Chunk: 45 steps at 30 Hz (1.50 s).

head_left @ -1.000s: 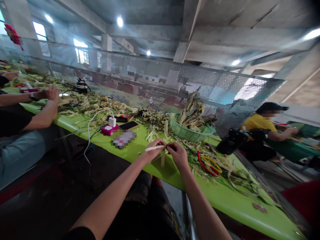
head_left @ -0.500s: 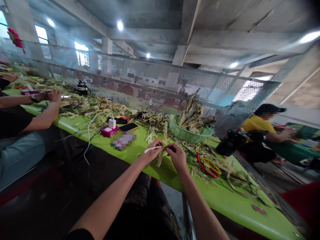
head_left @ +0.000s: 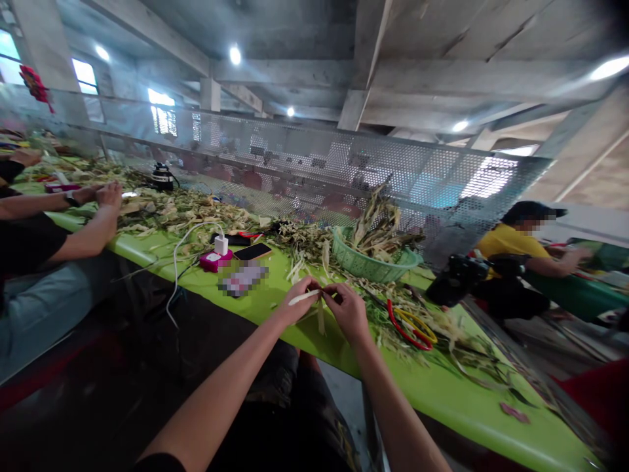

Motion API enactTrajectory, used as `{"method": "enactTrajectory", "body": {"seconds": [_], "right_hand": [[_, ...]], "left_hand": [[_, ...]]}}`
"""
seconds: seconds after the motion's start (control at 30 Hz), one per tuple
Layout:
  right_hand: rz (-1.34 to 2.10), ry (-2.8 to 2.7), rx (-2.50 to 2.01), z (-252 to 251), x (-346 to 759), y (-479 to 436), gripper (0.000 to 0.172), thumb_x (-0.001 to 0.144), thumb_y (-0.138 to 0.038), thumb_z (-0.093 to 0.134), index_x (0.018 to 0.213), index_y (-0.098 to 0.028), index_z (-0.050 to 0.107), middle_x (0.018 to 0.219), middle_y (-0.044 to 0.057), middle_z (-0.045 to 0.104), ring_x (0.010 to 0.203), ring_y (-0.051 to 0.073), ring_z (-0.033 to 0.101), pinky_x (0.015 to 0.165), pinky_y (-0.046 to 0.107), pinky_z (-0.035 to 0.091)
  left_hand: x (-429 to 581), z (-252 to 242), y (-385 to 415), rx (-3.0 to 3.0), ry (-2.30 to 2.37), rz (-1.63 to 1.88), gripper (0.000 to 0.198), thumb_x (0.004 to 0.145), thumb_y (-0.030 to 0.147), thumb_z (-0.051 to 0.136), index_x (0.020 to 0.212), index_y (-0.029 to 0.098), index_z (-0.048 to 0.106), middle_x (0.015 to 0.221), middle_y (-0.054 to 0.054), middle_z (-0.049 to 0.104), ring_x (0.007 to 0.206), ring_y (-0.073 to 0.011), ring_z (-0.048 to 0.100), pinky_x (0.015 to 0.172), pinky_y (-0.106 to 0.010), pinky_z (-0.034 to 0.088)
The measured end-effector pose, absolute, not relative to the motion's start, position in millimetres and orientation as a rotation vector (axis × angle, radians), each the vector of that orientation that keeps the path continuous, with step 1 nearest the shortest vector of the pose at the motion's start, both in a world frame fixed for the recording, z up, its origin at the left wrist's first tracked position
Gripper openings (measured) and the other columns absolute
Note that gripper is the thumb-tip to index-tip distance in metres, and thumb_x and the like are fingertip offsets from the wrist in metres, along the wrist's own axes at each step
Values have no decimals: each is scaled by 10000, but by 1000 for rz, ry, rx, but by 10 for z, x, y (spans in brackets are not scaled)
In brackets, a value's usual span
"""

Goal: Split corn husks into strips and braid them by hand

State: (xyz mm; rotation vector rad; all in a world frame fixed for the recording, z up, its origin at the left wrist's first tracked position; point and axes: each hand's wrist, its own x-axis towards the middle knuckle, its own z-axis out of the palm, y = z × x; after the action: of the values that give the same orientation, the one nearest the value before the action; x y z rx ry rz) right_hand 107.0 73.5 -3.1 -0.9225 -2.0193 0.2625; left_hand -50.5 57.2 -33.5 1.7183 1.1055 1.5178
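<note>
My left hand [head_left: 299,300] is closed, pinching a pale husk strip [head_left: 303,298] whose light end lies back across the hand. The fingertips of my right hand [head_left: 348,308] are pressed together against my left fingertips at the same strip. Between the hands a thin greenish-yellow piece [head_left: 321,319] hangs down over the table. What exactly sits between the right fingertips is too small to make out. Just beyond the hands, loose pale strips [head_left: 296,269] lie on the green table [head_left: 265,308].
A green basket [head_left: 376,265] of dried leaves stands behind my hands. Red-and-yellow-handled scissors [head_left: 410,328] lie to the right. Leftward are a phone [head_left: 252,252], a pink power socket [head_left: 215,261] with a white charger, and a co-worker's hands [head_left: 109,195]. A perforated metal screen [head_left: 304,164] runs behind.
My fingertips have shifted slightly and the right hand has turned a little inward. The hanging piece has swung from slanted to nearly straight down.
</note>
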Motion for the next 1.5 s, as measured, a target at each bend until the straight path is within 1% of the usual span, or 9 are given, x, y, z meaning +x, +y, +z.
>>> {"method": "enactTrajectory", "body": {"seconds": [0.17, 0.37, 0.53, 0.7, 0.9, 1.07, 1.27, 1.4, 1.5], "right_hand": [[200, -2032, -942, -52, 1079, 742, 83, 772, -231, 565, 770, -190, 637, 753, 31, 626, 674, 177, 563, 648, 286, 417], [418, -1936, -949, -81, 1096, 769, 89, 784, -268, 561, 773, -197, 613, 674, 4, 595, 601, 161, 524, 579, 266, 398], [411, -1959, -954, -98, 1085, 789, 190, 819, -312, 567, 918, -194, 678, 827, 48, 696, 683, 189, 593, 649, 293, 437], [317, -2020, -960, -85, 1079, 773, 156, 803, -272, 575, 877, -203, 695, 866, 58, 718, 789, 222, 638, 725, 318, 450], [284, -2031, -962, -81, 1080, 775, 121, 789, -268, 569, 808, -200, 668, 779, 44, 692, 710, 205, 614, 667, 296, 430], [299, -1994, -985, -58, 1079, 737, 99, 769, -264, 561, 770, -198, 635, 706, 18, 633, 624, 170, 546, 609, 274, 397], [641, -1878, -914, -93, 1112, 794, 42, 708, -242, 593, 710, -200, 592, 619, -21, 533, 595, 143, 480, 561, 253, 375], [930, -1715, -889, -105, 1117, 844, 124, 689, -300, 647, 723, -190, 601, 618, -22, 530, 555, 129, 453, 497, 243, 366], [995, -1650, -890, -101, 1106, 850, 202, 676, -352, 694, 761, -182, 625, 639, -13, 551, 552, 125, 449, 482, 239, 361]], "left_hand": [[-517, -339, 554, 1852, 1210, 1464, 196, 807, 307, 578, 942, 165, 588, 902, -40, 633, 839, -183, 578, 751, -293, 453], [-507, -277, 519, 1762, 1232, 1458, 163, 804, 266, 557, 918, 160, 604, 864, -33, 634, 795, -169, 573, 721, -285, 448], [-511, -230, 492, 1655, 1148, 1487, 142, 830, 254, 539, 926, 162, 588, 894, -36, 636, 850, -160, 577, 769, -275, 462], [-496, -223, 472, 1641, 1162, 1519, 115, 834, 244, 540, 922, 179, 575, 913, -40, 634, 865, -152, 581, 792, -266, 471], [-491, -183, 447, 1643, 1172, 1486, 115, 815, 227, 538, 914, 198, 588, 927, -21, 656, 890, -145, 599, 807, -252, 472], [-475, -209, 467, 1769, 1332, 1415, 140, 799, 209, 539, 907, 196, 627, 909, -21, 681, 858, -149, 612, 790, -248, 477], [-448, -202, 438, 1927, 1533, 1349, 143, 804, 217, 542, 894, 202, 653, 940, -33, 682, 892, -159, 610, 832, -254, 474], [-463, -163, 402, 1939, 1428, 1374, 148, 826, 262, 550, 922, 213, 651, 953, -21, 679, 915, -144, 610, 837, -225, 470], [-480, -169, 410, 1910, 1372, 1393, 156, 832, 297, 560, 930, 208, 644, 946, -16, 672, 902, -141, 609, 819, -224, 473]]}}
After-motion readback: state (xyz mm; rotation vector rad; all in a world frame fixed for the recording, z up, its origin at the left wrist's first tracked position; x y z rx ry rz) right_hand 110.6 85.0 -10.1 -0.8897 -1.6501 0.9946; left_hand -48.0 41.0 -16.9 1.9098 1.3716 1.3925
